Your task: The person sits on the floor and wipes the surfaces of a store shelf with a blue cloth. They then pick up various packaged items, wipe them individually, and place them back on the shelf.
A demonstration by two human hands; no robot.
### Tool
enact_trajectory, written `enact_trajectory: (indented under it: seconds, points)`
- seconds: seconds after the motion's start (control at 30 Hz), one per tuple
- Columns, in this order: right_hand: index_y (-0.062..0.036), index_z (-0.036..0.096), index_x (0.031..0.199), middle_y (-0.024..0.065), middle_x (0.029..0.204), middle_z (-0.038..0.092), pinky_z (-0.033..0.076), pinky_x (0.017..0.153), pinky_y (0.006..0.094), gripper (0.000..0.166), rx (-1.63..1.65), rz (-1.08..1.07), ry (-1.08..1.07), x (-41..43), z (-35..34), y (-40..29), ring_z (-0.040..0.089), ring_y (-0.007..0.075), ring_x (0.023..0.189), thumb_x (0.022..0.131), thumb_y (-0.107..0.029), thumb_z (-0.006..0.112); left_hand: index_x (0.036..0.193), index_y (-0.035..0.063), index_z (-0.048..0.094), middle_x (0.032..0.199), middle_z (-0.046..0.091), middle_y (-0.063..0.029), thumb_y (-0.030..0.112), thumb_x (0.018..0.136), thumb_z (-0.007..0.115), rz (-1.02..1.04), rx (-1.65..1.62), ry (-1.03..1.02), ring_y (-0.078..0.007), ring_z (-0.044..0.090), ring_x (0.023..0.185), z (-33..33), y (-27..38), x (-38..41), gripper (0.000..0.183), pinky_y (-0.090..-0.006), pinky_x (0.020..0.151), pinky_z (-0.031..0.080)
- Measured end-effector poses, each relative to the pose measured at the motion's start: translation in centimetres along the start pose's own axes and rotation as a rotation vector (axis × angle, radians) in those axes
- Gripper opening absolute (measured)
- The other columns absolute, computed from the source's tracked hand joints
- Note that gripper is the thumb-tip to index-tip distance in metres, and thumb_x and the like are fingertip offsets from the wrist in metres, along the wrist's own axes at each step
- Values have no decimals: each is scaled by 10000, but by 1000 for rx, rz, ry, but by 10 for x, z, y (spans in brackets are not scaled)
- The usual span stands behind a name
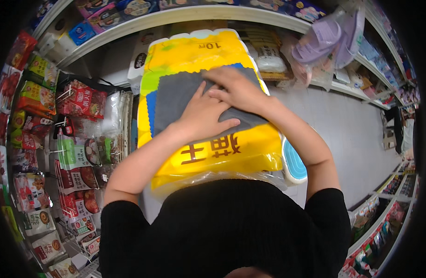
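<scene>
A grey cloth (178, 93) with a zigzag-cut edge lies spread before me. Blue cloth (151, 107) with the same kind of edge shows from beneath it at the left and at the top. Both rest on a large yellow plastic-wrapped package (188, 52) that bears writing. My left hand (206, 113) is flat on the grey cloth, fingers apart and thumb out to the side. Partly over its fingertips, my right hand (233, 83) also presses on the cloth, its fingers blurred. Neither hand grasps anything that I can see.
Packaged foods (82, 100) hang on a rack at my left. A white-edged shelf (199, 14) runs across the far side. Lilac slippers (319, 40) in clear plastic hang at the far right. A blue-topped stool (294, 161) stands beside the package on the grey floor (345, 121).
</scene>
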State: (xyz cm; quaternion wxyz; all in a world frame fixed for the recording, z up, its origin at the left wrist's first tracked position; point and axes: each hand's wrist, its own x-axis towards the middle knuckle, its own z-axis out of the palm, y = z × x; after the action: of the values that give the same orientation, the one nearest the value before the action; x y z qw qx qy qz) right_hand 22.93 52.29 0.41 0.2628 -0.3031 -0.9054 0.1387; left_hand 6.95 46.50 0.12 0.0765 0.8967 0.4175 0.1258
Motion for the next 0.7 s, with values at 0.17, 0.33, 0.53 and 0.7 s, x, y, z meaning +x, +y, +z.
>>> enact_trajectory:
  seconds: [0.17, 0.33, 0.53, 0.7]
  points:
    - [-203, 431, 1303, 139, 1399, 309, 169, 1048, 557, 559, -162, -175, -285, 0, 0, -13, 212, 347, 1319, 825, -479, 523, 1047, 80, 609, 1142, 561, -145, 215, 737, 670, -166, -278, 284, -333, 460, 1155, -25, -18, -63, 343, -434, 970, 364]
    - [-276, 387, 1333, 72, 1439, 247, 95, 1014, 646, 674, -112, -435, -523, -5, 2, -49, 152, 339, 1345, 749, -562, 563, 1271, 92, 428, 1365, 356, -141, 287, 744, 651, -428, 13, 175, -320, 276, 1302, -38, -18, -97, 604, -460, 1068, 191]
    - [-282, 450, 1283, 63, 1398, 336, 145, 978, 673, 528, -288, -131, -274, 50, 32, -5, 229, 326, 1321, 817, -526, 490, 1297, 112, 417, 1403, 289, -151, 329, 782, 598, -314, 35, 124, -333, 184, 1337, -36, -3, -101, 587, -501, 1077, 109]
    - [-278, 448, 1284, 53, 1394, 342, 162, 989, 653, 482, -378, -262, -291, 38, 47, -30, 227, 328, 1319, 837, -457, 468, 1285, 182, 452, 1411, 303, -74, 340, 803, 580, -181, 7, 26, -252, 201, 1343, -30, -4, -103, 523, -488, 1084, 96]
